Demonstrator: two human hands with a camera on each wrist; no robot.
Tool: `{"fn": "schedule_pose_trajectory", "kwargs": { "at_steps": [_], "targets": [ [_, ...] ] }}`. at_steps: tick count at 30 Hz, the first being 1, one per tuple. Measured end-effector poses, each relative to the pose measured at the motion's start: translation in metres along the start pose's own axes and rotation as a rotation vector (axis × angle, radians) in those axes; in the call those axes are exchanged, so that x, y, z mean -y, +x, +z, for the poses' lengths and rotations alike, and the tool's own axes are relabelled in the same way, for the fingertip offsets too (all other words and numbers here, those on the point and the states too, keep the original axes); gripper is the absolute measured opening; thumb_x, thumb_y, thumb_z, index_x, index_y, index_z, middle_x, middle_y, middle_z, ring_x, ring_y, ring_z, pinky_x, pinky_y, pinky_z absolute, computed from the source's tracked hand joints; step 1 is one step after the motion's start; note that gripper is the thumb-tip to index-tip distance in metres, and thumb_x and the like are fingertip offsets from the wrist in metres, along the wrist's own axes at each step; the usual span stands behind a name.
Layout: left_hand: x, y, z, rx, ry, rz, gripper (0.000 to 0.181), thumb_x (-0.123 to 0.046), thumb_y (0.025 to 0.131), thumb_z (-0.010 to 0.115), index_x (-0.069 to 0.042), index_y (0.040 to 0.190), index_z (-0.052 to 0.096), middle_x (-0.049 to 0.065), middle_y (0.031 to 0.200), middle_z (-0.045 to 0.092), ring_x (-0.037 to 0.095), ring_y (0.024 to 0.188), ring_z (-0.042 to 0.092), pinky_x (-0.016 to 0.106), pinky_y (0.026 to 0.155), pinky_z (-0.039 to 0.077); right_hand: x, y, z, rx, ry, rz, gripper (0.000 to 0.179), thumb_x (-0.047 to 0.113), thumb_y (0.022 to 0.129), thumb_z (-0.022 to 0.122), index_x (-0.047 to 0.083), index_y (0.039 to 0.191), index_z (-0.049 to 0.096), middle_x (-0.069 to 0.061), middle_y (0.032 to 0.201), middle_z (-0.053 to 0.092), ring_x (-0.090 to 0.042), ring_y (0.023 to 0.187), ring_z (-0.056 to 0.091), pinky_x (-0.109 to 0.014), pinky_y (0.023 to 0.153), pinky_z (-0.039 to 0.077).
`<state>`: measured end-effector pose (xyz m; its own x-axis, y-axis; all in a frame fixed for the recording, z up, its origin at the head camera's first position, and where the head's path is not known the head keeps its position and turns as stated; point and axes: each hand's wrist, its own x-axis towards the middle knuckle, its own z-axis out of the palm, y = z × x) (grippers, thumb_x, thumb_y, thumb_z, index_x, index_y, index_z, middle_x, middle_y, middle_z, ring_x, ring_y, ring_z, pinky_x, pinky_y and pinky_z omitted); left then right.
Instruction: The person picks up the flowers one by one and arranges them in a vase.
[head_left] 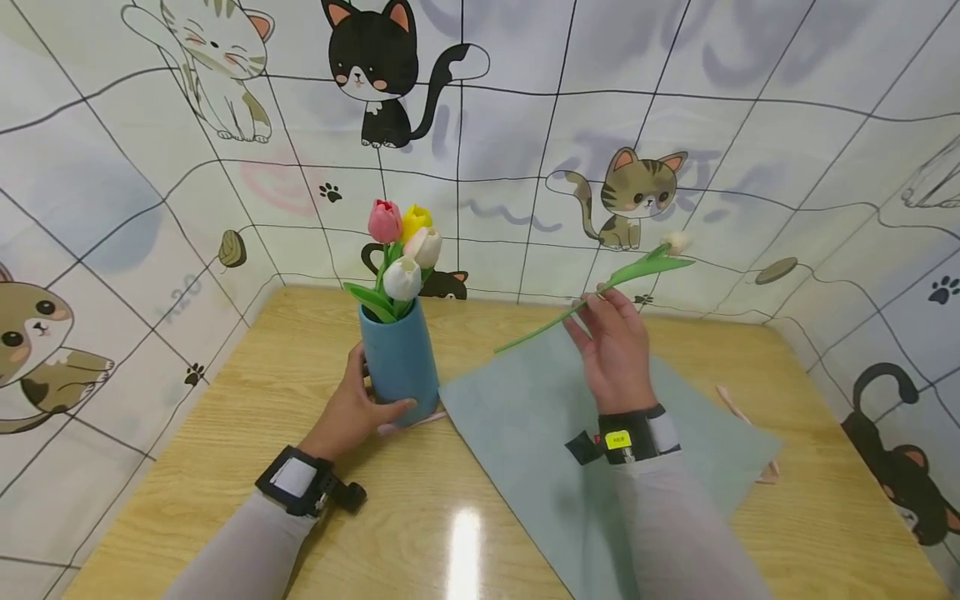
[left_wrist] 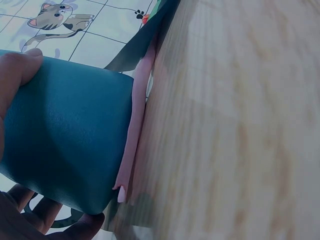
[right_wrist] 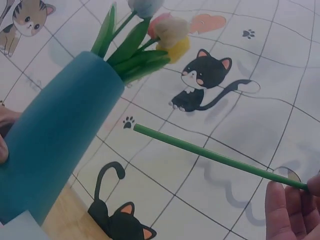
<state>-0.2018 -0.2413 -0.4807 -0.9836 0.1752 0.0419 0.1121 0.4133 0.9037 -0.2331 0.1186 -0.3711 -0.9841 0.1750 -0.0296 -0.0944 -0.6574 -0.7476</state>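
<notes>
My left hand [head_left: 363, 407] grips a blue vase [head_left: 397, 354] low on its side, thumb across the front. In the left wrist view the base of the vase [left_wrist: 70, 130] lies over a pink ribbon [left_wrist: 137, 120]. Pink, yellow and white tulips [head_left: 403, 277] with green leaves stand in the vase. My right hand [head_left: 615, 350] pinches the green stem of a single white tulip [head_left: 648, 265], its bloom up to the right. The bare stem end [right_wrist: 145, 131] points toward the vase in the right wrist view, apart from it.
A grey-green wrapping sheet [head_left: 525, 417] lies on the wooden table [head_left: 405, 517] under my right arm. Pink ribbon [head_left: 770, 472] shows past its right edge. A cat-patterned cloth [head_left: 510, 125] stands behind and at both sides.
</notes>
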Motion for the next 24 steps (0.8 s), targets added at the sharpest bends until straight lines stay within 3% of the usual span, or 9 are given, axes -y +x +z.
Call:
{"fn": "schedule_pose_trajectory", "kwargs": {
  "at_steps": [7,15,24],
  "targets": [
    [-0.002,0.0,0.001,-0.004,-0.008,-0.016,0.117,-0.038,0.085,0.088,-0.035,0.164,0.002,0.015,0.163,0.029,0.042,0.152,0.034,0.069,0.117,0.036,0.0,-0.002,0.022,0.031,0.01,-0.039,0.018,0.007,0.102,0.064,0.011,0.118,0.057,-0.003,0.105,0.061,-0.017,0.101,0.063,-0.03,0.092,0.062],
    [-0.002,-0.001,-0.001,-0.016,-0.012,-0.015,0.117,-0.04,0.084,0.088,-0.034,0.164,0.002,0.016,0.162,0.03,0.042,0.151,0.034,0.069,0.116,0.038,-0.005,-0.005,0.063,0.106,0.019,-0.078,0.019,0.005,0.104,0.059,0.009,0.122,0.054,-0.004,0.109,0.06,-0.016,0.103,0.065,-0.031,0.089,0.063],
    [-0.004,-0.001,-0.001,-0.013,-0.021,0.003,0.117,-0.037,0.084,0.089,-0.034,0.164,0.003,0.015,0.162,0.03,0.041,0.15,0.035,0.069,0.115,0.039,-0.016,-0.007,0.09,0.1,0.01,-0.099,0.018,0.004,0.103,0.061,0.007,0.12,0.056,-0.004,0.106,0.063,-0.019,0.103,0.066,-0.034,0.087,0.064]
  ]
}}
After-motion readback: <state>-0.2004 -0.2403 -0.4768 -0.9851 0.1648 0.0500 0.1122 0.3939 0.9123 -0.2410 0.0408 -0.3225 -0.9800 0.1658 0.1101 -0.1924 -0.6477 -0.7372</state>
